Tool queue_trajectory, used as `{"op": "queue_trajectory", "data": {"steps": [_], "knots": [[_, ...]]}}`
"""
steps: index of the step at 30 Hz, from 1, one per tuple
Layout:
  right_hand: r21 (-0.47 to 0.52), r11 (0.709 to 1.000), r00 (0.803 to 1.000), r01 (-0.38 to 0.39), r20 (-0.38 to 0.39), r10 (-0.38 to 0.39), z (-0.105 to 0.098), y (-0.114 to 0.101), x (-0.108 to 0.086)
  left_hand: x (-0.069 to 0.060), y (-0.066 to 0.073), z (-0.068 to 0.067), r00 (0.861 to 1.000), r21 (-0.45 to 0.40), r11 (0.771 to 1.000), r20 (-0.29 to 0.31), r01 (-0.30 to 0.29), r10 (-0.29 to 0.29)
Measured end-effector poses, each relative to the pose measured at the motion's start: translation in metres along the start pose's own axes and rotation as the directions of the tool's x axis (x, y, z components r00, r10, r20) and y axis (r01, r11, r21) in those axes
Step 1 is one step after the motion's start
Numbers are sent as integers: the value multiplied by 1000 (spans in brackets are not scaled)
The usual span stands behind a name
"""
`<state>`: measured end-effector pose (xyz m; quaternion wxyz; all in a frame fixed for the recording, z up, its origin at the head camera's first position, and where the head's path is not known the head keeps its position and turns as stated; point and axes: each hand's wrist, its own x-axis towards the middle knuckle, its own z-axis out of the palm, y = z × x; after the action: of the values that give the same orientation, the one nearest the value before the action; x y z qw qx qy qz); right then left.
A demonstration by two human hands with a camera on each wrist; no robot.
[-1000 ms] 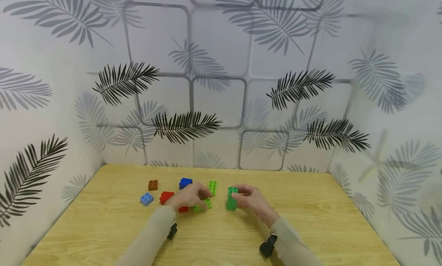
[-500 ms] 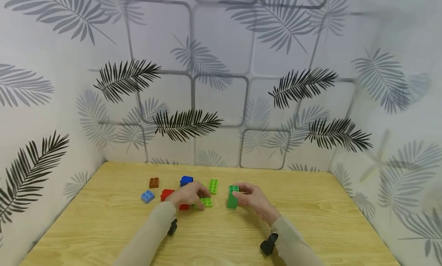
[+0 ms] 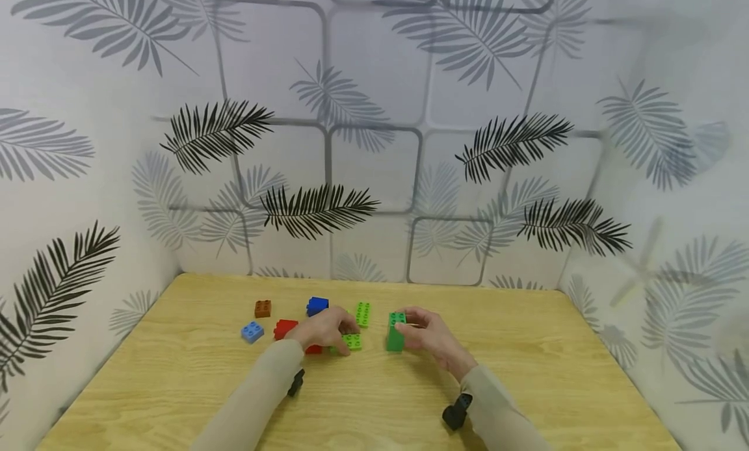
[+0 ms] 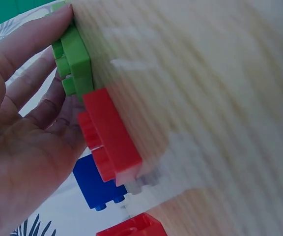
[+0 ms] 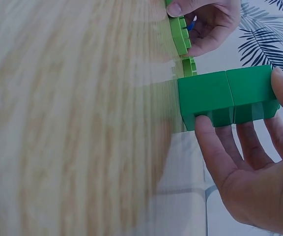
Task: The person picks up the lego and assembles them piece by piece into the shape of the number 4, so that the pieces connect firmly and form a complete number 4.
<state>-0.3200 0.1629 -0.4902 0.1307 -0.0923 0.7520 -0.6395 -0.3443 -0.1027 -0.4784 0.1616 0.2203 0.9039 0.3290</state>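
In the head view my left hand (image 3: 324,327) lies over a light green toy brick (image 3: 353,342) on the table. Thumb and fingers sit at its two ends and pinch it, as the right wrist view also shows. My right hand (image 3: 435,340) grips a dark green stack of two bricks (image 5: 208,101) that stands upright on the tabletop, thumb near its top and fingers along its side. Another light green brick (image 3: 363,314) lies flat between and behind the hands. Close under the left palm is a red brick (image 4: 113,140), partly covered in the head view.
Left of the left hand lie another red brick (image 3: 285,329), a light blue brick (image 3: 253,332) and a brown brick (image 3: 262,309). A blue brick (image 3: 318,306) is just behind that hand. The wooden table (image 3: 526,347) ends at a leaf-patterned wall.
The left fingers have come down and closed on the light green brick, which has turned slightly. My right hand and the dark green stack stay put; the head view has shifted a little.
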Motion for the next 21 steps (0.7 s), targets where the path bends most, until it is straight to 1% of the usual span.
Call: {"op": "queue_trajectory", "data": {"steps": [2, 5, 10, 14, 17, 19, 21], "knots": [[-3, 1000, 1000, 9, 22, -9, -2, -2, 0, 3, 1, -2, 1000, 16, 1000, 6, -3, 3], [-4, 1000, 999, 13, 33, -12, -4, -6, 0, 8, 3, -2, 1000, 13, 1000, 6, -17, 17], [3, 1000, 1000, 5, 6, -5, -2, -8, 0, 9, 10, -2, 999, -28, 998, -8, -52, 52], [6, 1000, 1000, -14, 0, 14, -1, -7, 2, 9, 12, 0, 999, -29, 999, -25, -41, 40], [4, 1000, 1000, -18, 3, 18, -1, -6, 2, 8, 13, 1, 999, -51, 998, -39, -37, 35], [2, 1000, 1000, -16, 4, 16, -1, -6, 2, 8, 14, 0, 998, -84, 995, -51, -45, 41], [6, 1000, 1000, -15, 6, 15, -1, -8, 3, 9, 16, -1, 996, -115, 991, -72, -65, 57]]}}
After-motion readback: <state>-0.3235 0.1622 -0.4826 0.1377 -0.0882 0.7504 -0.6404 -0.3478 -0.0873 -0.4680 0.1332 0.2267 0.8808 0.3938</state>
